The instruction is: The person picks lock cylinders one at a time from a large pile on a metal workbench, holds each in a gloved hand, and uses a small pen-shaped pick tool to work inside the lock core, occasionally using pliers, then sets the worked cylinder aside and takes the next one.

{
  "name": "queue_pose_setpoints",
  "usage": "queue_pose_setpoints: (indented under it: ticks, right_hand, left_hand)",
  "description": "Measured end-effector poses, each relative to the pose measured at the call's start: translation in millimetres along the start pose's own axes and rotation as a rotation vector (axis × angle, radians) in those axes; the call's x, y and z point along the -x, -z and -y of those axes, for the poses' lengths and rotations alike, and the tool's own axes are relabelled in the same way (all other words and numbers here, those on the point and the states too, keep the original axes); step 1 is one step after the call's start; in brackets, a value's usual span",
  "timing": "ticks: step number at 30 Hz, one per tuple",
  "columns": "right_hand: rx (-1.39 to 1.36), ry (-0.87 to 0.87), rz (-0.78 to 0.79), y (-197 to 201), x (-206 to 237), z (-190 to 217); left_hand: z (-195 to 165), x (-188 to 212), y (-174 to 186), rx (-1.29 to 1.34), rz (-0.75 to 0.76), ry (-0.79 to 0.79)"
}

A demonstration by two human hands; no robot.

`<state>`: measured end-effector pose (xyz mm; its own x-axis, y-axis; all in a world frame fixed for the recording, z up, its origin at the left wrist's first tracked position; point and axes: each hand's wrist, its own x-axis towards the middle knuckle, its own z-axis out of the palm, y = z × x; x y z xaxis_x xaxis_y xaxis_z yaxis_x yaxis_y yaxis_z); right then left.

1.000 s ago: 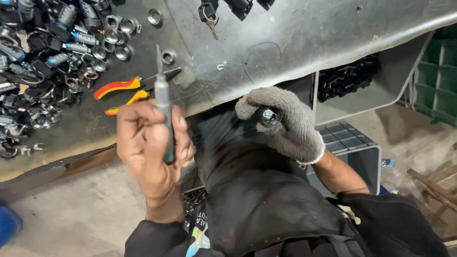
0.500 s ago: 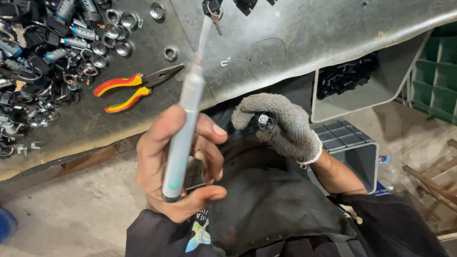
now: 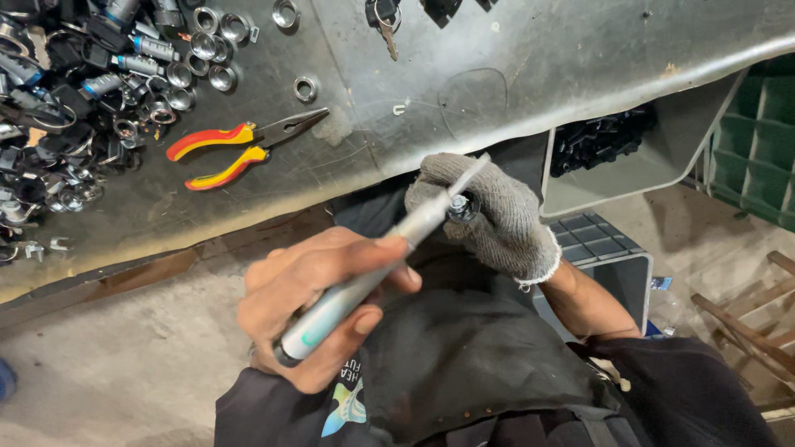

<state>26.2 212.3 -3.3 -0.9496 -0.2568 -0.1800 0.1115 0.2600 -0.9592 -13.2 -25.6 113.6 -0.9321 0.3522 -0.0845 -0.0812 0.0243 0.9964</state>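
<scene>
My bare left hand (image 3: 310,285) grips a long screwdriver (image 3: 339,302) with a pale grey and teal handle. Its shaft slants up to the right, and the tip reaches a small round metal part (image 3: 462,207). My right hand (image 3: 509,223), in a grey knit glove, is closed around that part just below the table edge. Both hands hover over a black cloth (image 3: 464,356) on my lap.
The worn grey metal table (image 3: 538,58) carries red-and-yellow pliers (image 3: 240,145), a heap of metal cylinders and rings (image 3: 83,99), a loose ring (image 3: 305,88) and keys (image 3: 383,21). Beneath it are a grey bin of black parts (image 3: 604,145), a grey crate (image 3: 609,248) and a green crate (image 3: 762,141).
My left hand has swung the screwdriver down from upright and brought its tip to the part in the gloved right hand. The right hand has barely moved.
</scene>
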Motion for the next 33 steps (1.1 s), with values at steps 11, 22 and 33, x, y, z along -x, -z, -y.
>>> queue_pose_setpoints:
  ticks: [11, 22, 33]
  right_hand:
    - [0.136, 0.203, -0.022, 3, -9, 12]
    - [0.063, 0.297, 0.051, 2, -17, 12]
    - [0.059, 0.137, -0.001, -2, -5, 3]
  left_hand:
    - [31, 21, -5, 0.249, -0.241, 0.095]
    - [51, 5, -5, -0.246, -0.042, -0.334]
    - [53, -9, -6, -0.096, -0.021, -0.347]
